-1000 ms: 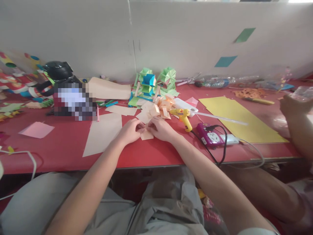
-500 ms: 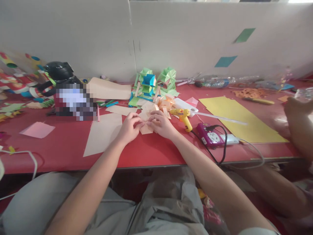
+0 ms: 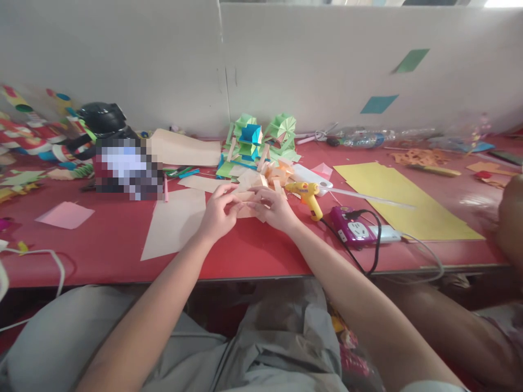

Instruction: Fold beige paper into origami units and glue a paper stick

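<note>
Between my two hands is a small piece of cream paper (image 3: 246, 211). My left hand (image 3: 221, 213) pinches its left side and my right hand (image 3: 273, 208) pinches its right side, with the fingertips almost meeting. The fingers partly cover the paper, so its folds are hard to make out. Just beyond my hands lie peach paper pieces (image 3: 280, 173), with green and blue folded paper shapes (image 3: 250, 134) behind them. To the right of my right hand a yellow hot glue gun (image 3: 307, 197) rests on its side.
A purple power strip (image 3: 354, 227) with cables sits near the front edge. Yellow sheets (image 3: 402, 201) lie to the right, a cream sheet (image 3: 174, 223) to the left. A black object (image 3: 102, 122) stands back left. Another person's arm (image 3: 511, 218) shows at the right edge.
My hands have shifted slightly and moved a little apart, still pinching the cream paper. The other person's hand at the right has drawn back towards the frame edge.
</note>
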The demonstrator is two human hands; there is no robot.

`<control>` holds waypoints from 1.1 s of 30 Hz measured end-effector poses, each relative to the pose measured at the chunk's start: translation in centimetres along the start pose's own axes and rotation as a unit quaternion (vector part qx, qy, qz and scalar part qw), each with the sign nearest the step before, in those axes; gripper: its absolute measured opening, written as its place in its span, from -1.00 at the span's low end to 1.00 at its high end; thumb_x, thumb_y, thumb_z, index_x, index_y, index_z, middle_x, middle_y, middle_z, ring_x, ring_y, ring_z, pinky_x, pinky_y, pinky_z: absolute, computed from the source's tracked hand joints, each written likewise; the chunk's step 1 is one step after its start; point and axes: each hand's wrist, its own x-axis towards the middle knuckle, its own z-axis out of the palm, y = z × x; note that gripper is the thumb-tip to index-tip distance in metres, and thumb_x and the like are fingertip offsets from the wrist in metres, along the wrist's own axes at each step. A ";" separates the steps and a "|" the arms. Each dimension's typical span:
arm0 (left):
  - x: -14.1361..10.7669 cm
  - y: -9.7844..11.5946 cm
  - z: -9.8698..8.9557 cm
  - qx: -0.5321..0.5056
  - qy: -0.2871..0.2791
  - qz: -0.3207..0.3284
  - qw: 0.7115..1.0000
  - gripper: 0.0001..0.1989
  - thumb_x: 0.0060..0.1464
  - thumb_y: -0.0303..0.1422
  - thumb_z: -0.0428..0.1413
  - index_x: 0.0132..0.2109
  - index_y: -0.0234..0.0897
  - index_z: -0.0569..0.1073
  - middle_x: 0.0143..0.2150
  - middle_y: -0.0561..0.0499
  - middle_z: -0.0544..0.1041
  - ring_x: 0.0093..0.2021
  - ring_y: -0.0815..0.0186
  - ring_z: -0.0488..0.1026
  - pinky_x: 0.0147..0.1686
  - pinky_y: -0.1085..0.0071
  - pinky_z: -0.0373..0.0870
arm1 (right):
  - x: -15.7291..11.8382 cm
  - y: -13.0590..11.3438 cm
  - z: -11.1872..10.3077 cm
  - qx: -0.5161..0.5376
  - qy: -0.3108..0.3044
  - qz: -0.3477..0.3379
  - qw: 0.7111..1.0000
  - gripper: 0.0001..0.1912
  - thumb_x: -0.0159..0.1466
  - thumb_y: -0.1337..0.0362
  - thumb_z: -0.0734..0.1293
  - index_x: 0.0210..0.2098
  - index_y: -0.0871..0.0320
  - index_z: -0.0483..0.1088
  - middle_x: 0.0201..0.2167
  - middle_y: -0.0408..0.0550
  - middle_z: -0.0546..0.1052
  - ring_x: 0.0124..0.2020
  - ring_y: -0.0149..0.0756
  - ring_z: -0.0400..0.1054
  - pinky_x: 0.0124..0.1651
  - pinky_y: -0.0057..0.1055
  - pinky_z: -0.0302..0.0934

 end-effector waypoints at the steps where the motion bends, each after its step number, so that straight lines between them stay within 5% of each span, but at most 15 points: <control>1: 0.0 0.0 0.0 -0.003 -0.007 -0.009 1.000 -0.88 0.21 -0.34 0.15 -0.30 -0.24 0.51 0.20 -0.16 0.45 0.22 0.08 0.41 0.18 0.09 0.42 | 0.0 0.0 0.0 0.000 0.000 0.000 1.000 -0.69 0.30 0.06 0.38 -0.45 0.12 0.37 -0.04 0.10 0.53 0.17 -0.08 0.39 0.01 -0.20 0.37; 6: 0.0 -0.5 0.3 -0.064 -0.037 -0.054 0.996 -0.79 0.22 -0.20 0.16 -0.24 -0.25 0.55 0.27 -0.21 0.41 0.22 0.03 0.42 0.06 0.16 0.48 | -0.1 -0.2 -0.1 -0.006 0.002 -0.011 1.000 -0.77 0.31 0.13 0.37 -0.40 0.13 0.44 -0.03 0.10 0.53 0.22 -0.08 0.35 0.00 -0.23 0.37; 12: 0.0 -0.9 0.6 -0.129 -0.042 -0.092 0.986 -0.71 0.18 -0.09 0.18 -0.25 -0.24 0.53 -0.24 -0.05 0.60 -0.20 0.22 0.55 -0.14 0.31 0.50 | 0.0 -0.1 0.0 0.005 0.013 -0.029 0.999 -0.77 0.31 0.12 0.38 -0.39 0.13 0.45 -0.21 0.05 0.56 0.01 -0.16 0.45 -0.12 -0.30 0.37; 15: -0.1 -0.8 0.7 -0.147 -0.019 -0.098 0.984 -0.70 0.14 -0.08 0.22 -0.21 -0.23 0.45 -0.23 -0.04 0.59 -0.19 0.24 0.55 -0.11 0.32 0.50 | 0.0 -0.2 0.1 -0.005 0.020 -0.020 1.000 -0.75 0.31 0.08 0.38 -0.36 0.13 0.45 -0.33 -0.03 0.54 -0.25 -0.27 0.45 -0.16 -0.30 0.36; 19: -0.2 -0.7 0.7 -0.154 0.020 -0.108 0.982 -0.60 0.09 -0.16 0.28 -0.01 -0.19 0.36 -0.33 0.06 0.54 -0.25 0.30 0.55 -0.12 0.36 0.50 | -0.1 -0.4 0.4 -0.042 0.059 -0.013 0.997 -0.80 0.29 0.13 0.39 -0.33 0.11 0.40 -0.33 -0.06 0.54 -0.26 -0.28 0.42 -0.11 -0.29 0.35; 22: -0.2 -0.6 0.6 -0.126 0.011 -0.092 0.988 -0.56 0.12 -0.23 0.27 0.12 -0.18 0.40 -0.36 0.08 0.55 -0.28 0.31 0.55 -0.10 0.34 0.50 | -0.1 -0.2 0.5 -0.035 0.079 -0.022 0.996 -0.81 0.25 0.21 0.40 -0.19 0.09 0.37 -0.33 -0.10 0.51 -0.27 -0.28 0.42 -0.12 -0.28 0.34; 25: -0.1 -0.7 0.4 -0.061 0.001 -0.071 0.996 -0.80 0.16 -0.26 0.23 -0.08 -0.19 0.55 -0.26 0.00 0.62 -0.23 0.25 0.56 -0.09 0.29 0.51 | -0.1 0.0 0.4 -0.052 0.074 -0.028 0.996 -0.75 0.26 0.26 0.38 -0.07 0.07 0.37 -0.34 -0.11 0.51 -0.28 -0.27 0.41 -0.10 -0.25 0.33; 28: 0.0 -0.8 0.2 -0.009 0.000 -0.013 1.000 -0.90 0.19 -0.30 0.19 -0.20 -0.17 0.59 -0.16 -0.03 0.64 -0.10 0.18 0.55 0.01 0.20 0.48 | -0.1 0.2 0.2 -0.111 0.040 -0.070 0.991 -0.96 0.30 0.29 0.34 -0.27 0.06 0.45 -0.28 -0.06 0.55 -0.20 -0.21 0.42 -0.02 -0.18 0.31; 33: 0.1 -0.6 0.0 0.081 -0.028 0.051 0.995 -0.91 0.17 -0.42 0.15 -0.27 -0.19 0.56 -0.16 -0.05 0.59 -0.07 0.18 0.51 0.00 0.23 0.42 | 0.0 0.9 0.2 -0.166 0.016 -0.110 0.980 -0.86 0.25 0.43 0.32 -0.40 0.09 0.43 -0.23 0.00 0.55 -0.15 -0.18 0.40 0.00 -0.20 0.28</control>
